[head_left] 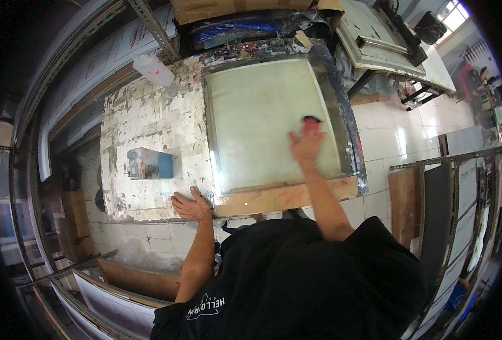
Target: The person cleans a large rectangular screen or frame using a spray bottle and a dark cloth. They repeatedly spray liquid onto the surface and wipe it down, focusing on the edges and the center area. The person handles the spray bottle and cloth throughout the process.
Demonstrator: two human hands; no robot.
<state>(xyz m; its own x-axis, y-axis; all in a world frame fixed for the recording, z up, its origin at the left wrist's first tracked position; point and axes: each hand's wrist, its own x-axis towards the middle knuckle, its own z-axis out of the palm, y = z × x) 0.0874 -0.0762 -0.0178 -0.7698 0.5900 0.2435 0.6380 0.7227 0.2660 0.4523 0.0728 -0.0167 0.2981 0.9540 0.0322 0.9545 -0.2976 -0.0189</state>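
A pale greenish mesh screen [262,122] in a frame lies on the paint-stained worktable. My right hand [306,148] is over the right part of the mesh, closed on a small red pad [311,124] with a dark far edge. Motion blurs the pad and my fingers, so its exact kind cannot be told. My left hand [192,205] rests on the table's near edge, fingers apart, holding nothing. Beyond it stands a translucent plastic container [152,164], blue on its right side. A wooden strip [262,202] runs along the screen's near edge.
A white plastic jug [153,70] with red smudges stands at the table's far left. The spotted worktable [143,119] has a dark, stained far edge. Metal racks [33,141] with boards flank the left; another rack [449,161] stands right. A second table [375,42] is far right.
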